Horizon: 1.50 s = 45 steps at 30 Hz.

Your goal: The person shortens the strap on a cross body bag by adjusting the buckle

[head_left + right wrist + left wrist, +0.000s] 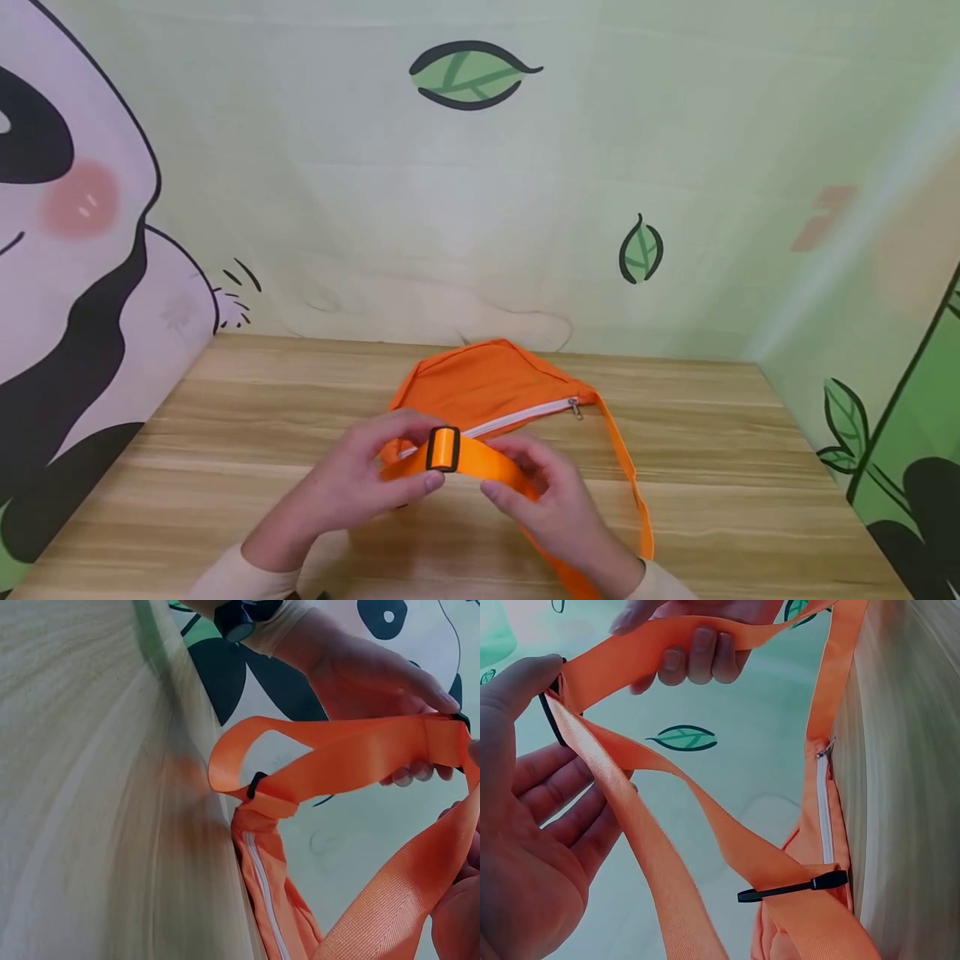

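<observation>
An orange zip bag (480,379) lies on the table, its white zipper (525,414) facing the person. Above its near side, my left hand (348,479) pinches a black strap slider (432,451) between thumb and fingers. My right hand (555,500) grips the orange strap (480,460) just right of the slider, thumb in front and fingers curled behind. In the left wrist view the webbing runs double from the slider, and a second black buckle (791,889) sits on it near the bag. The right wrist view shows the strap looping back at the bag's end.
A wooden table (262,400) carries the bag. Behind it stands a pale green backdrop (315,125) printed with leaves and a panda. The strap's other end (626,454) trails from the bag's right corner toward the near edge.
</observation>
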Tool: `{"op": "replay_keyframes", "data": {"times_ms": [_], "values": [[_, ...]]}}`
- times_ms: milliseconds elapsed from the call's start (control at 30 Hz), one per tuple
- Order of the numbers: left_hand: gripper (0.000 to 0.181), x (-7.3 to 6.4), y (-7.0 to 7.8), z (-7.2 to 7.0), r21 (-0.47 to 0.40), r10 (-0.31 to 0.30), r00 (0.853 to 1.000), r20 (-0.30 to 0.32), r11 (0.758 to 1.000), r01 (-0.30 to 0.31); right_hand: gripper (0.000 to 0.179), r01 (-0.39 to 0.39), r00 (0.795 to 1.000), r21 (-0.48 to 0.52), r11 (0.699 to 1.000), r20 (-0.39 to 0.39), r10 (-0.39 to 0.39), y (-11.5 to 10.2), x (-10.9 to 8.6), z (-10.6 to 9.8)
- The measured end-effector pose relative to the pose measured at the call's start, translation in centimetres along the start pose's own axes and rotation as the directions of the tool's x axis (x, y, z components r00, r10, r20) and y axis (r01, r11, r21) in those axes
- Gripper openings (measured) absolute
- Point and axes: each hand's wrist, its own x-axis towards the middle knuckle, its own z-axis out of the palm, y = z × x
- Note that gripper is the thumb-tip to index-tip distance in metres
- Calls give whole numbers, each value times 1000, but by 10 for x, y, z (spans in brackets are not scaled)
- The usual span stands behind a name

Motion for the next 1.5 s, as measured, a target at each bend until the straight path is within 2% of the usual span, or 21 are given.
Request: {"op": "replay_keyframes", "data": {"times_ms": [267,367,500,767,933,1133,1367,1500], "values": [[34,1,-1,2,-11,13,1000,7,1000,-13,35,6,1000,68,998,-12,-5,0,0,12],[33,1,0,3,-12,-1,1000,14,1000,1,35,14,1000,72,997,-17,-13,-1,1,14],[32,1,1,2,-21,-18,1000,20,1000,18,34,5,1000,49,999,-11,-4,-1,2,14],[27,2,1,3,-66,-5,999,36,998,7,35,8,1000,5,1000,20,-8,0,2,15],[26,1,3,4,-46,-8,1000,24,999,9,35,7,1000,7,1000,11,-7,-1,3,16],[24,4,4,7,-22,61,996,58,998,-59,38,27,1000,73,997,12,-28,-4,6,19],[27,3,5,9,27,8,997,73,1000,-10,40,42,999,61,997,-3,-42,-7,7,20],[24,2,6,11,20,35,998,46,999,-36,41,26,1000,67,997,4,-26,-9,7,20]]}}
